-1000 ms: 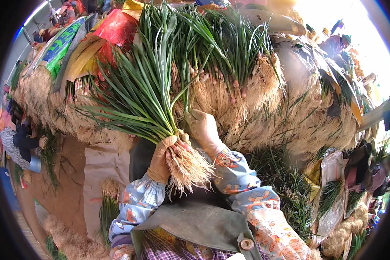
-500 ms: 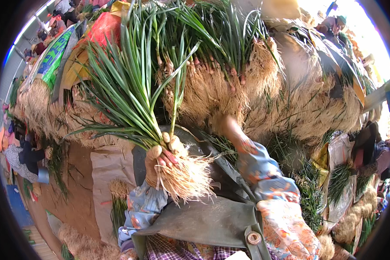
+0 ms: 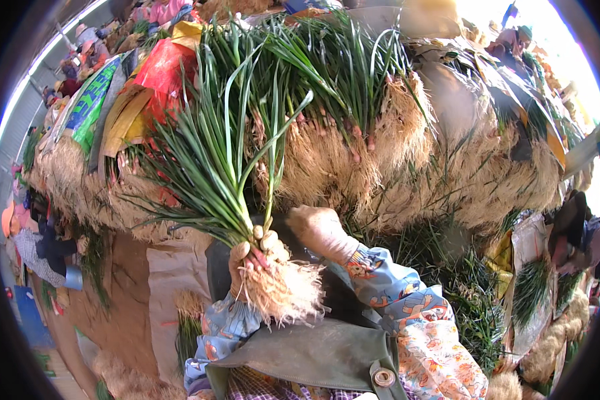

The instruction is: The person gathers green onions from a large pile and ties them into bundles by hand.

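1. Your left hand (image 3: 252, 257) is clenched around a bunch of green onions (image 3: 227, 167), gripping it just above the pale, stringy roots (image 3: 283, 293).

2. The bunch sits near you, slightly left of centre. Its long axis runs from the roots, which hang low and to the right of your fist, up and away to the far left, where the green leaves fan out.

3. Your right hand (image 3: 320, 230) is just to the right of the bunch, close to it but apart from it. It reaches toward the heap of onions (image 3: 380, 147) beyond; you cannot tell from this view whether its fingers are closed or spread, and it shows nothing in its grasp.

4. The left hand is the one on the bunch; the right is the nearer to the heap, which stretches across the far side with root ends facing you.

5. Patterned sleeves (image 3: 407, 313) cover both forearms, and a grey-green apron (image 3: 313, 357) lies across your lap.

6. Coloured sacks (image 3: 113, 100) rest on the far left of the heap.
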A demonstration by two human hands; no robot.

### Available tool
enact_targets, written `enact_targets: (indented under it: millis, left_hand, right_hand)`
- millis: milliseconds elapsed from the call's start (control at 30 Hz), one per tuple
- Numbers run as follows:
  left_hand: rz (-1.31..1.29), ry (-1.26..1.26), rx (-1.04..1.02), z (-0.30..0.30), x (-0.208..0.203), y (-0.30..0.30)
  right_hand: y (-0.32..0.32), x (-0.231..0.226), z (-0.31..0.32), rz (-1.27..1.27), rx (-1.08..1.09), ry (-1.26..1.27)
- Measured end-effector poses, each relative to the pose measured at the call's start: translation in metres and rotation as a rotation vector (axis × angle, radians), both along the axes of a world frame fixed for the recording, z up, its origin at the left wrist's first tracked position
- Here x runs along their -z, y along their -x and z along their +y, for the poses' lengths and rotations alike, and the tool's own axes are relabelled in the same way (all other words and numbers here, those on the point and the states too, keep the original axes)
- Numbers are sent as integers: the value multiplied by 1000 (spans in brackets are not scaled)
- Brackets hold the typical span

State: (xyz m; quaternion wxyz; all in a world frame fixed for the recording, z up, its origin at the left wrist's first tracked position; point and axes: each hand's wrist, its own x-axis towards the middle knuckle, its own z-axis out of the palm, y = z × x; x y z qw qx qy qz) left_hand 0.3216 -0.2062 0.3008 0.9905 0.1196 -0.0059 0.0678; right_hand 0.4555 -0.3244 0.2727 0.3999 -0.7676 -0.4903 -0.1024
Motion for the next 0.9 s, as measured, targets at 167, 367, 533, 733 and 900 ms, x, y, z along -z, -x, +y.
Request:
enact_targets:
  millis: [167,367,533,733,900]
  left_hand:
    - [126,77,-52,-15,-16,-20]
    - [154,-151,-41,-2,0,-4]
    - [109,-28,65,-11,-18,-11]
    - [290,-474,70,-4,2,-7]
    - [360,-281,79,-13,-13,-17]
  right_hand:
    - [-44,68,-93,-581,-244,923]
    - [-128,-123,-13,103,729,423]
    - [-144,-133,-4,43,551,377]
    - [-23,-77,-7,588,165,163]
    - [-35,-56,4,1766,-231,-108]
